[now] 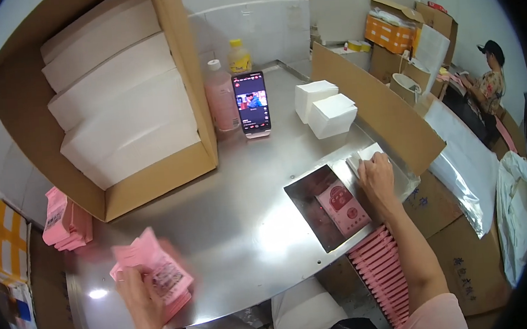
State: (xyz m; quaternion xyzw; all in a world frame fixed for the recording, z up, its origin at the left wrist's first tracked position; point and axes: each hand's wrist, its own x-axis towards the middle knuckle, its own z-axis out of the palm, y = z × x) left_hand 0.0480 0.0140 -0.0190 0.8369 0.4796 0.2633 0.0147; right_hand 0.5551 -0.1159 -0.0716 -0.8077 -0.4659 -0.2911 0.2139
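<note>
At the front left of the metal table, my left hand [142,297] is closed on a loose stack of printed pink packets [160,270], whose upper edges are smeared by motion. Across the table, my right hand [378,182] has its fingers bent over a small white paper stack [369,152] beside a rectangular opening. Part of that stack is hidden under my hand. Inside the opening [306,203] lies a pink packet [341,205] with dark red printing. Behind it stand two white blocks of folded paper [332,116].
A large cardboard box [153,193] with white paper stacks leans at the left, near more pink packets [68,222]. A phone [252,106] stands before two bottles [222,99]. A cardboard panel [374,104] edges the right; pink packets [379,273] fill a row below. Another person [489,88] sits far right.
</note>
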